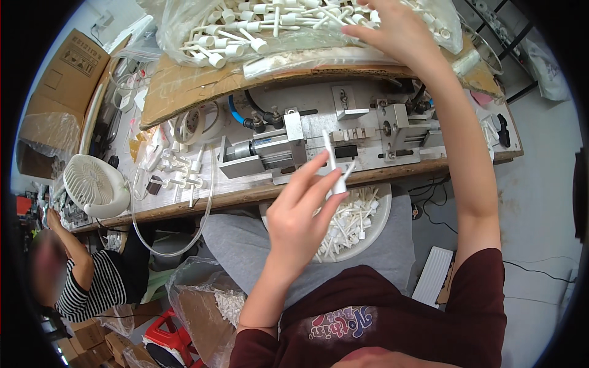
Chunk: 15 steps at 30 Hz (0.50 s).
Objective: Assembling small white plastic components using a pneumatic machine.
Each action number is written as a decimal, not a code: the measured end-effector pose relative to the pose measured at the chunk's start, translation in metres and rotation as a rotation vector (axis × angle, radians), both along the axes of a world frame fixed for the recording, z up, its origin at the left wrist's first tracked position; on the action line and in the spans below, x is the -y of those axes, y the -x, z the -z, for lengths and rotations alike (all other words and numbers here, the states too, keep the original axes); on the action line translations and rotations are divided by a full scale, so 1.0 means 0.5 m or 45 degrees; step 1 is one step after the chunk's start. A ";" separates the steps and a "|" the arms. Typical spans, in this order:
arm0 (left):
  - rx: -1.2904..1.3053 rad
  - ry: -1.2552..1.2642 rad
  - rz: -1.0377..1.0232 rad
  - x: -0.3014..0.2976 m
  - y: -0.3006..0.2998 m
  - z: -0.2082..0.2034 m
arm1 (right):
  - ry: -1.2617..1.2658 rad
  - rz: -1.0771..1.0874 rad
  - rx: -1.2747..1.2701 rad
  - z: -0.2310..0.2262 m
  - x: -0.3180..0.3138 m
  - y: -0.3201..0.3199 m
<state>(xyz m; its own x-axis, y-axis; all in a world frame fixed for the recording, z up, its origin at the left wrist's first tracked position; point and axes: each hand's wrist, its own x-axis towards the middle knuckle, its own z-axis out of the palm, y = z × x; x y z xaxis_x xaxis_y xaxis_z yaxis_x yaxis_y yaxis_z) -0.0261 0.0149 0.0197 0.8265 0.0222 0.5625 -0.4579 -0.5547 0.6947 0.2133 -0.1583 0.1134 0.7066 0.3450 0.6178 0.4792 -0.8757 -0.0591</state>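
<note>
My left hand [297,224] is raised over my lap, thumb and fingers pinching a slim white plastic stick piece [332,161] that points up and away. A second thin white prong [349,170] shows beside the fingertips. Past them on the bench stands a metal clamping fixture [353,133] with a cylinder unit on each side. My right hand [399,30] reaches to the far pile of white cup-ended plastic stems [254,44], thumb and fingers apart. Part of that hand is cut off by the upper edge.
A bowl of small white pieces [374,230] rests on my lap. Cardboard [184,86] lies under the pile. Left on the bench are a white fan [95,184], tape rolls [190,126] and loose white parts [181,178]. A co-worker in a striped shirt [101,276] sits at left.
</note>
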 end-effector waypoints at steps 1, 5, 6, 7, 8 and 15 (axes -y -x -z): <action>0.060 -0.104 -0.006 0.008 -0.010 0.005 | -0.002 0.013 0.007 0.034 0.004 -0.042; 0.147 -0.387 -0.067 0.027 -0.044 0.036 | 0.035 0.133 -0.299 0.033 -0.032 -0.036; 0.099 -0.429 -0.081 0.030 -0.048 0.038 | 0.058 0.106 -0.248 0.033 -0.036 -0.028; 0.050 -0.471 -0.094 0.032 -0.052 0.041 | 0.033 0.070 -0.223 0.037 -0.034 -0.025; 0.127 -0.511 -0.092 0.034 -0.059 0.049 | 0.007 0.043 -0.198 0.043 -0.022 -0.022; 0.071 -0.690 -0.038 0.042 -0.076 0.045 | -0.105 -0.156 -0.179 0.027 0.029 -0.017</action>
